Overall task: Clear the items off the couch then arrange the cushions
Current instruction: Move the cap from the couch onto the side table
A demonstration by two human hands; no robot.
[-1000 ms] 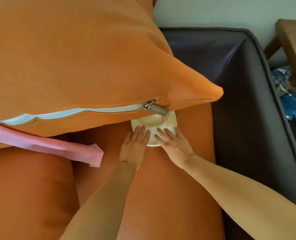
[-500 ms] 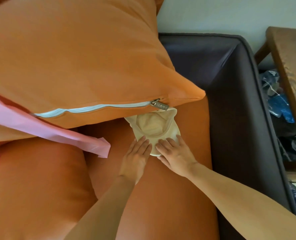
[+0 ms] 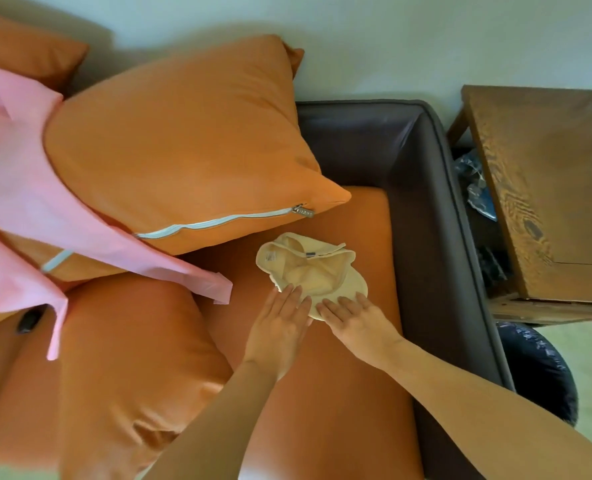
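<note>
Fingers [image 3: 287, 299] flat, cap [image 3: 308, 268] now uncovered

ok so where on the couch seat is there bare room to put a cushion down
Bare seat lies between the cream cap and the dark armrest, and nearer the camera under the forearms. The left is crowded: zipped orange cushion, pink cloth and another orange cushion. Both hands, left and right, rest on the cap.
</note>
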